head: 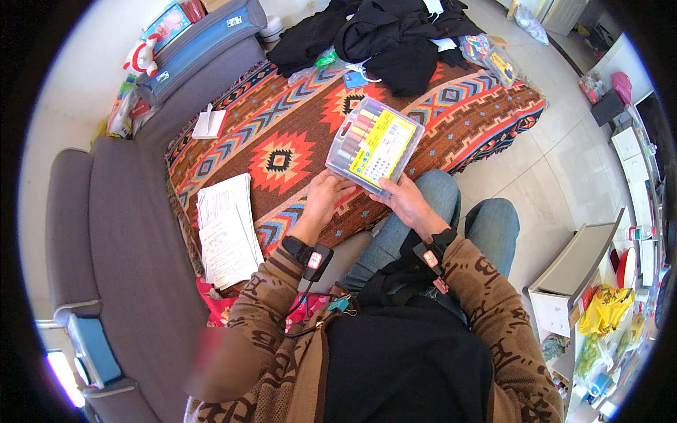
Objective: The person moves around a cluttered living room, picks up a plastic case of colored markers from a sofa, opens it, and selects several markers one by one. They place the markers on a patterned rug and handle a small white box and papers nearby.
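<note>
A clear plastic case of marker pens (374, 145) with a yellow printed label is held up over the patterned woven cover (312, 137). My right hand (404, 201) grips its lower edge, thumb on the label. Beside the case's lower left corner is my left hand (325, 198), palm turned up and fingers partly behind the corner; whether it bears any weight cannot be told. Sheets of handwritten paper (230, 232) lie on the cover at the left. Farther up is a small white and red box or pad (209, 124).
Black clothing (391, 42) is heaped at the far end. Two more plastic cases, one with a yellow label (501, 66), lie at the cover's far right corner. A grey sofa (143, 254) runs along the left. A cluttered white cabinet (550, 312) stands right.
</note>
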### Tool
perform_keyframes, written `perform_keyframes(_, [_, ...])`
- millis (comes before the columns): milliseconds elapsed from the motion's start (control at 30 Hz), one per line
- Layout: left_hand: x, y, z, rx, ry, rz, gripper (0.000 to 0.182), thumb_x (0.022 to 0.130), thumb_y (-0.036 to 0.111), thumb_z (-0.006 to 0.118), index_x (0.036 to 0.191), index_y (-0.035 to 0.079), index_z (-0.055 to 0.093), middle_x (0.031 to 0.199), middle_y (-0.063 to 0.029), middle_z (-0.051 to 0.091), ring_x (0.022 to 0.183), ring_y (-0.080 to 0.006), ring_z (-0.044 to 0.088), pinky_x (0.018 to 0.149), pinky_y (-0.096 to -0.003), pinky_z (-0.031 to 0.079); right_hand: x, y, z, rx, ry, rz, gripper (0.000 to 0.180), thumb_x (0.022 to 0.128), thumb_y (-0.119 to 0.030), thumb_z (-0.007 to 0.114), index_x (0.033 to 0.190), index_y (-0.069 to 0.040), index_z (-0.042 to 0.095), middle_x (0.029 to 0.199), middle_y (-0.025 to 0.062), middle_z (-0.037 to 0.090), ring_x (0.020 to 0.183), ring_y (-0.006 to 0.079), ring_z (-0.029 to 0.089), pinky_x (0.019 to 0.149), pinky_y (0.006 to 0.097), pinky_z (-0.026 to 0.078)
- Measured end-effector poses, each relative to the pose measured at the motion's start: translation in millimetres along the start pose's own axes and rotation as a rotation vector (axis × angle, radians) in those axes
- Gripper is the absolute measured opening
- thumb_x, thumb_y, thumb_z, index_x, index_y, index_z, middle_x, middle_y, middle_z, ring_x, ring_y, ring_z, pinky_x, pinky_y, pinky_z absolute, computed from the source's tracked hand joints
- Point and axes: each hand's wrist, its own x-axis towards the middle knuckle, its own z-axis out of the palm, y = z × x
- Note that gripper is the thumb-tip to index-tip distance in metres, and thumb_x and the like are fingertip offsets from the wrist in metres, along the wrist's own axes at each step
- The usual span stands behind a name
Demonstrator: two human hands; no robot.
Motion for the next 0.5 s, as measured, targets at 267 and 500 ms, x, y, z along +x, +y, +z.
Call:
perform_keyframes(267, [-5.2,-7.8,15.9,-0.003,-0.105,0.085,0.04,0.096,0.006,0.056,0.135,0.003,0.05,0.13,-0.0112,0.061,0.117,-0.0231,0.062,0.098,-0.0386,0.052,-2.6,-2.1,0.4,0.066,-0.033,0.011,0.053,0.1,-0.02,0.064,0.144,-0.008,0.038,0.138,0.0104,0.057,0.121,0.0235,0.06,0.099,0.0423,0.052])
perform_keyframes(500, [-11.3,-23.9,33.8,0.075,-0.149,0.088,0.06,0.09,0.002,0.068,0.144,0.003,0.043,0.137,-0.0093,0.055,0.128,-0.0198,0.05,0.113,-0.0377,0.037,-4.4,-1.0,1.6,0.102,-0.025,-0.019,0.052,0.099,-0.018,0.065,0.142,-0.008,0.038,0.137,0.0093,0.056,0.122,0.0213,0.058,0.101,0.0428,0.05])
